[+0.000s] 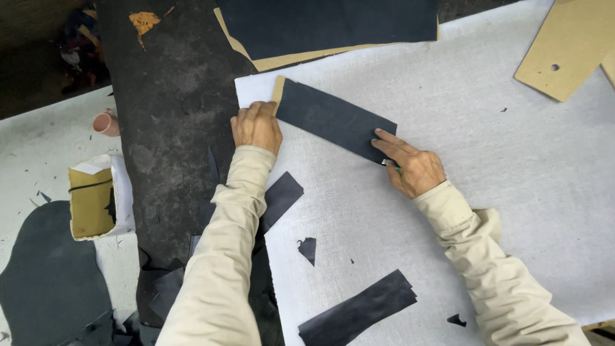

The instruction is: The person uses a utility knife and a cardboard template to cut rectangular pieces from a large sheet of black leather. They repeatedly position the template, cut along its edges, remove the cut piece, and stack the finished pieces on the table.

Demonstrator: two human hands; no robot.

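Note:
A dark navy strip of material (333, 118) lies on a tan cardboard template on the white cutting board (461, 160). My left hand (256, 127) presses down flat on the strip's left end. At the strip's right end, my right hand (410, 165) holds a small cutting tool (389, 164) with a green and silver tip, its forefinger stretched along the strip's lower edge. Both arms wear beige sleeves.
Dark offcuts (359, 307) lie on the board near me. A large dark sheet on cardboard (327, 25) sits at the top, tan templates (567, 45) at the top right. At left are a dark rough slab (173, 122), a yellow-lined box (93, 198) and a pink cup (106, 123).

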